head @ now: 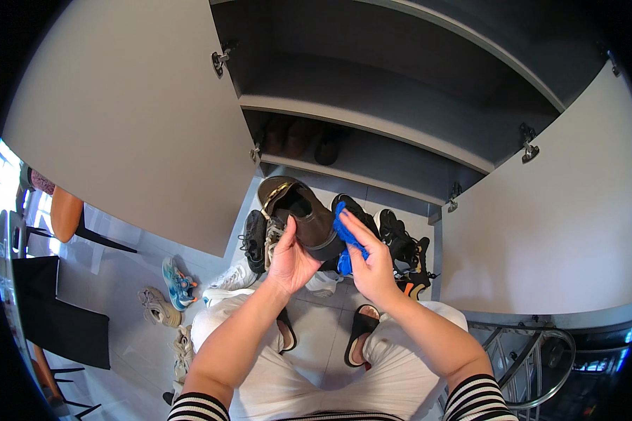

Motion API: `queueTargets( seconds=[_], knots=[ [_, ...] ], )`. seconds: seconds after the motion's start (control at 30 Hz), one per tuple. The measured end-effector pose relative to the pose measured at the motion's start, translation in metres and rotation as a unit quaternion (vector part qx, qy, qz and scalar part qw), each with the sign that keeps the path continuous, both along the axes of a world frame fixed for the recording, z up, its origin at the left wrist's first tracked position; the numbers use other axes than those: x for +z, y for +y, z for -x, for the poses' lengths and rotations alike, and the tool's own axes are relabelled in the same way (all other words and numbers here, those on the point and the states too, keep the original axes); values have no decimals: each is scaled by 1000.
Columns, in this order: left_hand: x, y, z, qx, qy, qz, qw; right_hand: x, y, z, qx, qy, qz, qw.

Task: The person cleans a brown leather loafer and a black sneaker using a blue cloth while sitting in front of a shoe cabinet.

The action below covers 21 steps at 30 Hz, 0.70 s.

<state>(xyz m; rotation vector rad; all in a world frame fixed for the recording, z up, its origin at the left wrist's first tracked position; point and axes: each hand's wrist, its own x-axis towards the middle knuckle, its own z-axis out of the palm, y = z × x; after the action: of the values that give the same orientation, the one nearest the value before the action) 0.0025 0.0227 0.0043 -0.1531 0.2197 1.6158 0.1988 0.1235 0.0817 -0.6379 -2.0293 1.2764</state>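
Observation:
A dark brown loafer [318, 223] with a gold-coloured bar across its front is held up in front of the cabinet. My left hand [289, 263] grips it, the thumb at the shoe's opening and the fingers hidden beneath. In my right hand [371, 263] is a bunched blue cloth [346, 231], pressed against or right beside the heel end; exact contact is hard to tell. Below and behind the loafer, several shoes stand on the floor, among them a black sneaker [254, 242] at left and black shoes [397, 237] at right.
The cabinet's left door [131, 121] and right door [547, 226] are swung wide. Dark shoes [326, 147] sit on its lowest shelf [384, 166]. A blue sneaker [178, 284] and beige shoe [159, 307] lie on the tiles at left. A metal-framed rack [569, 363] stands at right.

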Motion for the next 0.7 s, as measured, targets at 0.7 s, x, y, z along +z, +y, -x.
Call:
queueTargets(
  seconds=[0.7],
  knots=[
    [-8, 15, 4, 23, 101, 51, 993, -23, -17, -3, -63, -37, 248, 966]
  ],
)
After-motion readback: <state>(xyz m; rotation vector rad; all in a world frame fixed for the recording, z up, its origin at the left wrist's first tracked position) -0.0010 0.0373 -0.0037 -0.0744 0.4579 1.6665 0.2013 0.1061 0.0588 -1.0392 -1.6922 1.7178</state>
